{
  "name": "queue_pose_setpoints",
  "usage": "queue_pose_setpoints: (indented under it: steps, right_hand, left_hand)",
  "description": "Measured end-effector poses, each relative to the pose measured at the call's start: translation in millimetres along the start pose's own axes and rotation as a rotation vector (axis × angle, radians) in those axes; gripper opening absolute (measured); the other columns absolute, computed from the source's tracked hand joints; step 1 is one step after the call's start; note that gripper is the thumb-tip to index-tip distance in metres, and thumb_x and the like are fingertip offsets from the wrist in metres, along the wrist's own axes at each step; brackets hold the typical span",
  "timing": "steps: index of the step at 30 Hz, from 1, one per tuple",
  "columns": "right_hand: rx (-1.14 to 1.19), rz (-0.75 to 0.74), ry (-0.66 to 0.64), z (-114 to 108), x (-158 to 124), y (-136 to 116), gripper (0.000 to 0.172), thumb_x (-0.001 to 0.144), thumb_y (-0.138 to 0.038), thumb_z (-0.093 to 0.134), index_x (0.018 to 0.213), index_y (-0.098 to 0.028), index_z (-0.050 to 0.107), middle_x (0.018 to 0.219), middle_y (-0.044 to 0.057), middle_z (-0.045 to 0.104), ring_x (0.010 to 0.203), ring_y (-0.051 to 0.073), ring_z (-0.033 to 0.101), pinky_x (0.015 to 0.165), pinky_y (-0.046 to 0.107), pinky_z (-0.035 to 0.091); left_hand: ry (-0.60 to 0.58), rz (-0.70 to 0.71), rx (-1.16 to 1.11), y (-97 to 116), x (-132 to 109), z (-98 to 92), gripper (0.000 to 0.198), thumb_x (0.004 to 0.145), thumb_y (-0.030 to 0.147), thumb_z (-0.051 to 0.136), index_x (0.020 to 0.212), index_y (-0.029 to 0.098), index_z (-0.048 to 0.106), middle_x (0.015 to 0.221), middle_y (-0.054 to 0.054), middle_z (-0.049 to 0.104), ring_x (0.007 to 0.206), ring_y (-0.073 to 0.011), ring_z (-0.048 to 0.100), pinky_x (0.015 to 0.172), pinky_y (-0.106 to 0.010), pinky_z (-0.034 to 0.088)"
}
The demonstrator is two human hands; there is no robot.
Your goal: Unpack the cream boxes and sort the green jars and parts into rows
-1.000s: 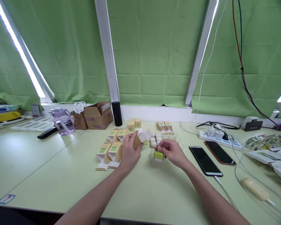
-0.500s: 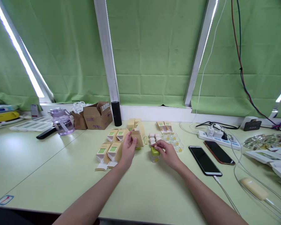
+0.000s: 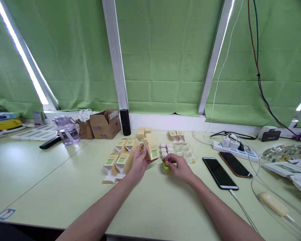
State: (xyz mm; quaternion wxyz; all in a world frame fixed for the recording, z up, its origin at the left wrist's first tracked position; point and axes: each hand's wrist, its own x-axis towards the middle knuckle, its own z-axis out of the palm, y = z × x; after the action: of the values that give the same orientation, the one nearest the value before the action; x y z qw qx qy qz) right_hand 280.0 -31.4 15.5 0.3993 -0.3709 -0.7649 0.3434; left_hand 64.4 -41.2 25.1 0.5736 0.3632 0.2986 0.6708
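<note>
My left hand (image 3: 139, 164) holds a small tan carton (image 3: 152, 147) with a green square label, its front turned toward me. Just right of it, the fingers of my right hand (image 3: 178, 166) are closed on the green lid of a small clear jar (image 3: 166, 167) near the table top. Behind that jar stand several small whitish pieces (image 3: 164, 150), with clear cups (image 3: 187, 152) holding yellow bits to their right. Several tan cartons with green labels (image 3: 124, 161) stand left of my left hand. Two more open cartons (image 3: 177, 136) lie farther back.
A brown cardboard box (image 3: 104, 124), a black cylinder (image 3: 125, 122) and a purple jug (image 3: 66, 130) stand at the back left. On the right lie two phones (image 3: 220, 173), a power strip (image 3: 235, 150) and loose cables.
The carton in my left hand has turned and tilted, so its green label now faces me. My right hand is slightly lower, still on the lid.
</note>
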Motion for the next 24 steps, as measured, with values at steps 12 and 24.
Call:
queue_pose_setpoints:
  steps: [12,24]
  right_hand:
    - [0.001,-0.084,0.172,-3,0,-11,0.02,0.092,-0.033,0.059,0.107,-0.025,0.068,0.111,0.006,0.075,0.104,0.024,0.069,0.093,0.04,0.052]
    - [0.17,0.011,0.218,1,4,-18,0.046,0.092,-0.06,0.059,0.117,-0.023,0.07,0.113,0.01,0.074,0.108,0.029,0.065,0.09,0.04,0.048]
  left_hand:
    - [-0.052,-0.073,-0.001,3,-11,9.1,0.035,0.095,0.035,0.067,0.126,0.025,0.055,0.124,-0.008,0.069,0.097,-0.0229,0.074,0.08,-0.045,0.066]
    - [-0.111,-0.091,0.145,12,-8,33.4,0.049,0.091,0.047,0.07,0.131,0.025,0.054,0.112,-0.01,0.074,0.088,-0.025,0.076,0.067,-0.039,0.066]
